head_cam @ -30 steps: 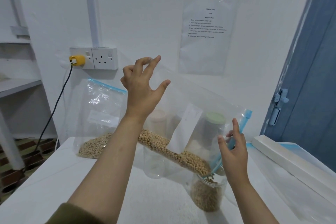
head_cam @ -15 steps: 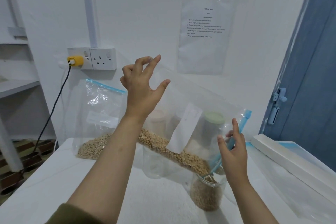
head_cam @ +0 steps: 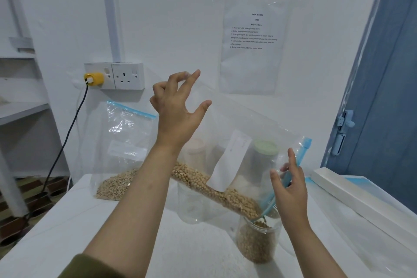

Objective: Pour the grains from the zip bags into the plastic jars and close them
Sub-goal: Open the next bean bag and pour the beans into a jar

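A clear zip bag (head_cam: 239,126) with a blue zip strip is tilted down to the right. My left hand (head_cam: 178,108) pinches its raised bottom corner. My right hand (head_cam: 291,189) grips the blue zip edge at the bag's mouth. Soybeans (head_cam: 214,187) slide along the bag's lower edge into an open clear jar (head_cam: 257,241), which is partly filled. An empty clear jar (head_cam: 194,207) stands just behind and left of it. A second zip bag (head_cam: 123,142) holding grain leans against the wall at the left.
Through the bag I see a jar with a green lid (head_cam: 265,149) and another pale jar (head_cam: 195,151) at the back. A white box (head_cam: 352,189) lies on the table's right side. A socket with a yellow plug (head_cam: 93,78) and black cable sits on the wall.
Both hands keep their hold on the tilted bag and the beans keep running into the jar. Only the camera has shifted slightly.
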`<action>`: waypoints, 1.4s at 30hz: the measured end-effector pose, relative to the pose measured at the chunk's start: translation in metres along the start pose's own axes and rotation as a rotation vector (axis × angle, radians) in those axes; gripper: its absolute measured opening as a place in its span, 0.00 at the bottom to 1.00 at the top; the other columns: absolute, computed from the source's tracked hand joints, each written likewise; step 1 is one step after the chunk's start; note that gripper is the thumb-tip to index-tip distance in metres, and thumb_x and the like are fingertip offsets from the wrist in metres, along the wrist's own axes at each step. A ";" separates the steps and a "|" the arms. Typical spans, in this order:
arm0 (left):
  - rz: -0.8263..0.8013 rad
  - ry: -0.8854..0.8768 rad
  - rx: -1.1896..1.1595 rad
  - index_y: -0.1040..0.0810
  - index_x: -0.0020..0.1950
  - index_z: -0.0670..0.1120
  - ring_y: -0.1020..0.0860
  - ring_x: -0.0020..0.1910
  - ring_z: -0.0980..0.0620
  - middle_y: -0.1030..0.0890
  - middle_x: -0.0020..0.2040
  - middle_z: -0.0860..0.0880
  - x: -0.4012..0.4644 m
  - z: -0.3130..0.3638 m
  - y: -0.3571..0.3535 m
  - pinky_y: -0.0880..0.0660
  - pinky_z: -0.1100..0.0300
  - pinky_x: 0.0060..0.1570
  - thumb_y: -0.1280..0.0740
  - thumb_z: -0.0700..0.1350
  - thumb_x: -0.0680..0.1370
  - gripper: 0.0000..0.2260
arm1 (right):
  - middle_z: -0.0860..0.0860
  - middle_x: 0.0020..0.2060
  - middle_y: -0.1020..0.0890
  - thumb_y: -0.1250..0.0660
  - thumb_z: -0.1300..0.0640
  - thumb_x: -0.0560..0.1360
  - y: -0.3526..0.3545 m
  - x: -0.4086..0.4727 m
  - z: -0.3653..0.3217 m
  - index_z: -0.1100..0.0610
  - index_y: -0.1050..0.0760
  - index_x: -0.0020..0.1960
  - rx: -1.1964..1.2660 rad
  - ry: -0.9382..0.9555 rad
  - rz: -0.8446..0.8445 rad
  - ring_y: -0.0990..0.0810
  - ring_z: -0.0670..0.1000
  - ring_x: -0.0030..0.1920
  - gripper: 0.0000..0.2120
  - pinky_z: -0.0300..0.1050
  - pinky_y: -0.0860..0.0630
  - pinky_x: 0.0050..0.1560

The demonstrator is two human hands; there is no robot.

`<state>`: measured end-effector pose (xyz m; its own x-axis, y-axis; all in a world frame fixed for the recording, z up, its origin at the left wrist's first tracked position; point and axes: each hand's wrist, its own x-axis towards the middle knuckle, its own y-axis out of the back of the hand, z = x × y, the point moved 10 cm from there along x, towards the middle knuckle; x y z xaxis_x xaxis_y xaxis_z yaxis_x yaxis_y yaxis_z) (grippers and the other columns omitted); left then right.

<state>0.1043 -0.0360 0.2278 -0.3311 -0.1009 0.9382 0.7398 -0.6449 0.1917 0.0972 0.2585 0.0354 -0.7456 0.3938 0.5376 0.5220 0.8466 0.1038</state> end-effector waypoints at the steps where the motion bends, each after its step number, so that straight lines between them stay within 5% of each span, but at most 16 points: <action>1: 0.000 -0.002 0.002 0.26 0.71 0.52 0.37 0.60 0.51 0.26 0.63 0.51 0.000 0.000 0.000 0.40 0.55 0.58 0.27 0.55 0.72 0.27 | 0.46 0.47 0.29 0.34 0.57 0.80 0.000 0.000 0.000 0.37 0.42 0.77 0.001 -0.002 0.000 0.26 0.45 0.51 0.31 0.40 0.28 0.55; 29: -0.006 -0.023 0.015 0.26 0.71 0.52 0.37 0.60 0.51 0.26 0.63 0.52 0.004 0.006 -0.002 0.41 0.56 0.57 0.28 0.55 0.73 0.27 | 0.47 0.47 0.30 0.34 0.58 0.80 0.002 0.000 0.001 0.35 0.42 0.76 0.028 -0.009 0.005 0.26 0.44 0.50 0.32 0.32 0.30 0.51; 42: -0.013 -0.017 0.018 0.26 0.71 0.53 0.36 0.60 0.50 0.27 0.63 0.53 0.002 0.005 -0.004 0.41 0.56 0.58 0.28 0.56 0.73 0.27 | 0.47 0.47 0.29 0.34 0.58 0.80 0.003 -0.001 0.002 0.38 0.40 0.77 0.048 -0.001 0.011 0.27 0.43 0.50 0.31 0.40 0.28 0.57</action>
<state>0.1038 -0.0298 0.2309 -0.3310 -0.0800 0.9402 0.7460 -0.6323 0.2089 0.0983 0.2612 0.0338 -0.7403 0.4033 0.5379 0.5094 0.8586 0.0574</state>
